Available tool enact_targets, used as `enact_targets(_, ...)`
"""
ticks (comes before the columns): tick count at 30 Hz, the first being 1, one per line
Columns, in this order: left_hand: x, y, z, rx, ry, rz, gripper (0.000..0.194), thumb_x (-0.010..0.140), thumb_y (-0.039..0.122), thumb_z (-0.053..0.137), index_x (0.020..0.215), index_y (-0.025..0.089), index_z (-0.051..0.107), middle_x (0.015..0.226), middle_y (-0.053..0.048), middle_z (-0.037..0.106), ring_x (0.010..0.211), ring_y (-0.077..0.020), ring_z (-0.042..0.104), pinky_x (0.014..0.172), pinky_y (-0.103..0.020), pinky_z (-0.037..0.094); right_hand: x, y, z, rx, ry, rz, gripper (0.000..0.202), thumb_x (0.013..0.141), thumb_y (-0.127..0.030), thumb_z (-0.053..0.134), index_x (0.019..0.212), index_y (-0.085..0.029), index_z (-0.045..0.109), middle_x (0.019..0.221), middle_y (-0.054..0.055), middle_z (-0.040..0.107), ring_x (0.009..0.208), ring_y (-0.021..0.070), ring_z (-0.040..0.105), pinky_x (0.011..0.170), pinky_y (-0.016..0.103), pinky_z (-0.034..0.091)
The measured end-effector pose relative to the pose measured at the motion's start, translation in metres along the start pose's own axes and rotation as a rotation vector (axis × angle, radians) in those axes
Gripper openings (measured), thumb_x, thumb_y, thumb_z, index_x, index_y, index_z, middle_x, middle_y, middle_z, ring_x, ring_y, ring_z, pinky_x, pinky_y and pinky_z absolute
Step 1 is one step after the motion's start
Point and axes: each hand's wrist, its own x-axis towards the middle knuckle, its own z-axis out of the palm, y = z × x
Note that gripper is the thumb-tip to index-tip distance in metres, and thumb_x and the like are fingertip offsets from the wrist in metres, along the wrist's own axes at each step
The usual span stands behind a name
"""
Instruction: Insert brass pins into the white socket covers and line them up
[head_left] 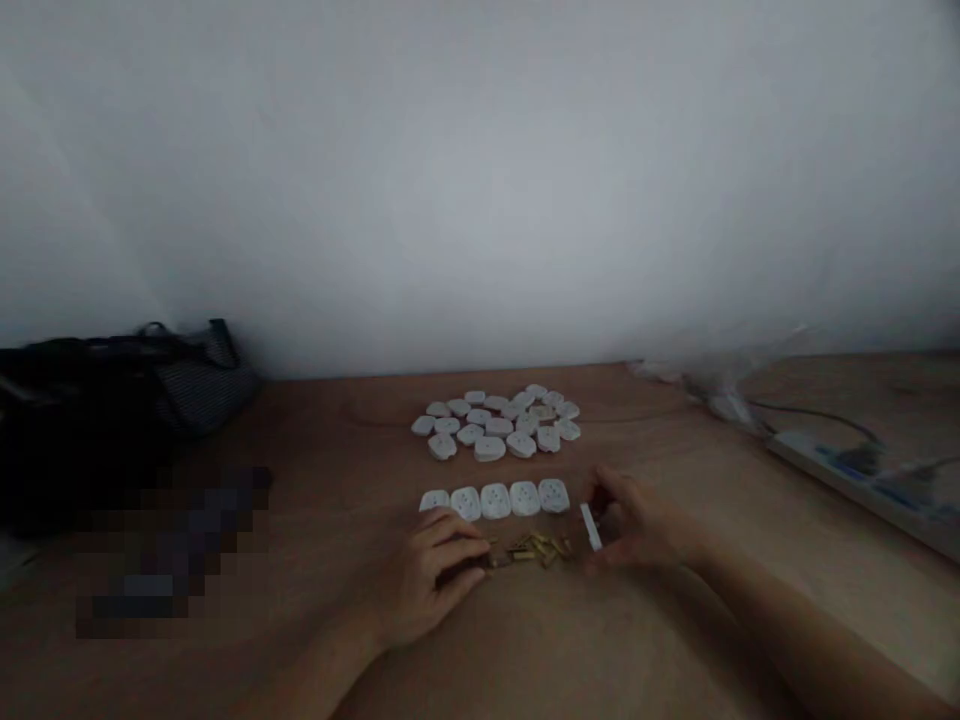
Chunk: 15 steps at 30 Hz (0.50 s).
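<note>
My right hand [626, 520] grips a white plastic socket piece [591, 527] on its edge, between thumb and fingers, at the right end of a row. That row holds several similar white socket pieces [495, 501] with small holes, lying flat side by side. In front of them lies a loose pile of small brass pins [541, 548]. My left hand [435, 575] is at the pile's left side, its fingers and thumb curled toward each other. What lies between those fingertips is too dark to make out. The left hand partly covers the leftmost socket piece.
Behind the row lies a cluster of white plastic pieces [499, 427]. A power strip [862, 480] with cables is at the right, near clear plastic wrapping [727, 395]. At the left are a black bag [97, 400] and a pixelated dark object [180, 550]. A pale wall [480, 200] closes off the wooden table.
</note>
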Motion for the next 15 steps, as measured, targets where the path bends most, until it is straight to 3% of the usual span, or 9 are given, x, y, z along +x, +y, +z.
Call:
enact_targets(7, -0.0002, 0.0013, -0.0010, 0.011, -0.020, -0.012, 0.020, 0.084, 0.019, 0.057, 0.102, 0.022, 0.066, 0.093, -0.007, 0.064, 0.089, -0.0208, 0.057, 0.079, -0.037, 0.048, 0.0011, 0.0044, 0.0033, 0.011, 0.051, -0.018, 0.050, 0.047, -0.025, 0.079, 0.084, -0.021, 0.046, 0.082, -0.001, 0.058, 0.070, 0.0151, 0.051, 0.058, 0.025, 0.042)
enact_targets(12, -0.0006, 0.0000, 0.0001, 0.004, -0.017, -0.011, 0.020, 0.084, 0.020, 0.056, 0.102, 0.021, 0.066, 0.094, -0.007, 0.064, 0.090, -0.0209, 0.056, 0.080, -0.037, 0.048, 0.0024, -0.0002, 0.0003, -0.035, -0.045, -0.070, 0.039, 0.048, -0.026, 0.080, 0.063, -0.019, 0.044, 0.068, -0.003, 0.055, 0.061, 0.0121, 0.048, 0.050, 0.022, 0.035)
enact_targets(15, -0.0008, 0.0003, 0.0001, 0.001, -0.015, -0.009, 0.020, 0.084, 0.019, 0.056, 0.101, 0.021, 0.066, 0.093, -0.007, 0.064, 0.089, -0.0202, 0.056, 0.080, -0.037, 0.047, 0.0016, -0.0047, -0.0004, 0.005, -0.083, -0.107, 0.036, 0.050, -0.032, 0.080, 0.061, -0.018, 0.048, 0.071, -0.001, 0.057, 0.063, 0.0133, 0.051, 0.051, 0.022, 0.036)
